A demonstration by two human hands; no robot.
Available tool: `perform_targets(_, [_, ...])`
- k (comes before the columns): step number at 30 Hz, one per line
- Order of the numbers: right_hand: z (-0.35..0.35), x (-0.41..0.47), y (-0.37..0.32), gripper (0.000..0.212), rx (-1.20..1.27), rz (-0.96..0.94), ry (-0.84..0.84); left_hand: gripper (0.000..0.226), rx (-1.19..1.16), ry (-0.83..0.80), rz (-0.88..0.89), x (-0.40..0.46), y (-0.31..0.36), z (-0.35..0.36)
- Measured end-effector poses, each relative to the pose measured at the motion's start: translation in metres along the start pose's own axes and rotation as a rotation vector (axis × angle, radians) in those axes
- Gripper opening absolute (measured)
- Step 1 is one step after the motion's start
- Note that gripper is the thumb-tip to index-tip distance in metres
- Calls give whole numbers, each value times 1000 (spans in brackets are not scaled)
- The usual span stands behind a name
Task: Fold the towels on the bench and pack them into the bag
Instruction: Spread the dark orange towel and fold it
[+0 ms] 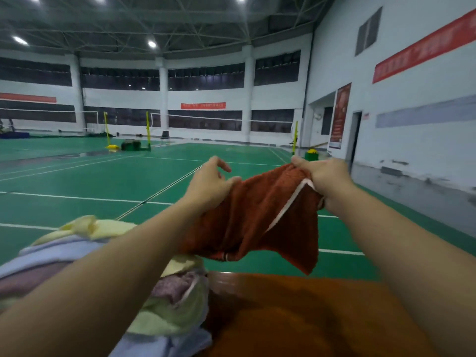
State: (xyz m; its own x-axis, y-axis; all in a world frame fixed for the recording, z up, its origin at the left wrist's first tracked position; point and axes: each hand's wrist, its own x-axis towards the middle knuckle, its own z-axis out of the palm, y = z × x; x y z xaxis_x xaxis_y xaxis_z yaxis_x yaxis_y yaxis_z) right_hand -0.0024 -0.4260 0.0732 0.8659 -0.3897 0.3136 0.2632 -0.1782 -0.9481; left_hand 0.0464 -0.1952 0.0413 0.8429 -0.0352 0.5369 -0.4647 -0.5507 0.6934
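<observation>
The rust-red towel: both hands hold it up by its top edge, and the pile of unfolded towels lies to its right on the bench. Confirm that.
One detail is wrong. The head view shows both hands, left hand and right hand, holding the rust-red towel up, but the pile of unfolded towels lies to its left on the bench.

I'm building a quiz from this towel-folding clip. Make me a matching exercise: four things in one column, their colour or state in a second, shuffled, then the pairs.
Column one:
1. held towel
2. left hand
3. bench
4. towel pile

Column two:
A. orange-brown surface, below the arms
B. rust red, hanging in the air
C. unfolded, heaped on the left
D. pinching a towel edge

Pairs: 1-B, 2-D, 3-A, 4-C
</observation>
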Motion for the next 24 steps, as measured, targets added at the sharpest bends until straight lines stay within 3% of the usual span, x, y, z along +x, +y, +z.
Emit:
perform_targets(2, [-4, -1, 0, 22, 77, 50, -47, 28, -388, -315, -50, -21, 18, 31])
perform_targets(4, [-3, -3, 4, 21, 99, 68, -93, 29, -505, -546, -57, -42, 27, 57])
perform_targets(5, [-2, -5, 6, 23, 113, 83, -116, 28, -495, -568, -49, -48, 27, 69])
perform_targets(9, [-1, -13, 10, 17, 233, 160, -250, 4, -549, -403, -52, -58, 20, 94])
perform_targets(13, [-9, -13, 12, 9, 398, 206, -363, 14, -597, -286, -96, -56, 10, 86])
perform_targets(16, [-10, -14, 16, 27, 434, 232, -381, 21, -560, -240, -99, -51, 2, 74])
perform_targets(18, [-7, -14, 21, 35, 405, 226, -365, 21, -591, -234, -108, -48, 1, 69])
perform_targets(21, [-7, -14, 26, 32, 303, 210, -334, 19, -620, -186, -115, -41, 0, 56])
perform_targets(24, [-17, -15, 25, 40, 74, 155, -387, 20, -538, -162, -71, -34, -7, 36])
